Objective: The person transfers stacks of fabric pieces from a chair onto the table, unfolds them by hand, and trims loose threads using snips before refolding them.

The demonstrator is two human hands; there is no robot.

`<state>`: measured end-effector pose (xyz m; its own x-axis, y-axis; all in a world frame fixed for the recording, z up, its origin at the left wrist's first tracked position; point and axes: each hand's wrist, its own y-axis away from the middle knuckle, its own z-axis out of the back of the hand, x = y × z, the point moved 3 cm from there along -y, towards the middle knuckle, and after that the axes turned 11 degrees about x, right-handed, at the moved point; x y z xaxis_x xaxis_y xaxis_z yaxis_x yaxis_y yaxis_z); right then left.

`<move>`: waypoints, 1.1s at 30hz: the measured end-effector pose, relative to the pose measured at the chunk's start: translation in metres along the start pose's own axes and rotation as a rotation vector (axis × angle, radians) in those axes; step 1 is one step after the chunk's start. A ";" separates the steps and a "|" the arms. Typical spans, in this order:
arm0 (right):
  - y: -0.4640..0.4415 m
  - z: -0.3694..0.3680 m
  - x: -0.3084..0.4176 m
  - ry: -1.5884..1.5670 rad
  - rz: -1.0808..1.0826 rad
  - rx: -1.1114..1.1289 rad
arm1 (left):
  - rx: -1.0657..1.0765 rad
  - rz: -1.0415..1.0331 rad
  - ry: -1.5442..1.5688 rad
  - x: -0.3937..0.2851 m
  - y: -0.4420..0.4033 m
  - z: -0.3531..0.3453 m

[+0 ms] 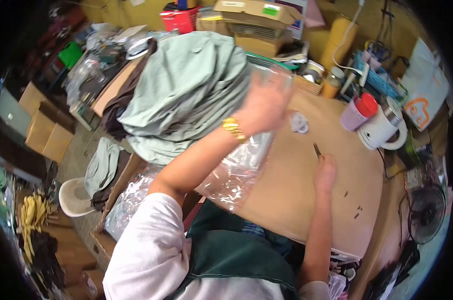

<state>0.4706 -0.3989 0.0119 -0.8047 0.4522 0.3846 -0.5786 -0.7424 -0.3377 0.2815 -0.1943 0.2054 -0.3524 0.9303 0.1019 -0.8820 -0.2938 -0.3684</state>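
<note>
My left hand (269,100), with a gold watch at its wrist, is raised over the edge of a clear plastic bag (254,155) beside a large pile of grey-green cloth (186,85). Motion smears its fingers, so their pose and anything in them cannot be made out. Over the brown table top (286,185), my right hand (326,172) is closed round a small dark pointed tool (317,150), whose tip points away from me. A small crumpled white piece (299,122) lies on the table between the hands. Several small dark bits lie right of my right forearm.
At the back right stand a white kettle (381,127), a purple cup (355,114) with a red one, and a jar (333,82). Cardboard boxes (256,30) stand at the back. A black fan (426,212) is far right, a white stool (74,197) on the left.
</note>
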 end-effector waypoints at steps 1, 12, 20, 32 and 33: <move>0.001 -0.003 0.004 -0.017 0.021 0.008 | 0.001 0.165 0.120 0.035 0.022 0.016; -0.088 -0.035 0.081 -0.131 -0.309 0.205 | 0.218 0.532 0.123 0.172 0.175 -0.002; -0.129 -0.029 0.044 -0.277 -0.334 0.091 | 0.205 0.672 0.130 0.235 0.208 0.041; 0.016 0.162 0.219 -0.858 0.262 -0.008 | 0.347 -0.118 0.548 -0.032 0.133 0.059; 0.024 0.159 0.213 -0.849 0.249 -0.017 | 0.336 -0.266 0.582 -0.058 0.146 0.055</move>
<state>0.3069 -0.3989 0.2222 -0.5414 -0.2467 0.8038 -0.4068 -0.7598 -0.5072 0.1557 -0.3031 0.1965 0.0286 0.9185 -0.3944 -0.9963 -0.0058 -0.0856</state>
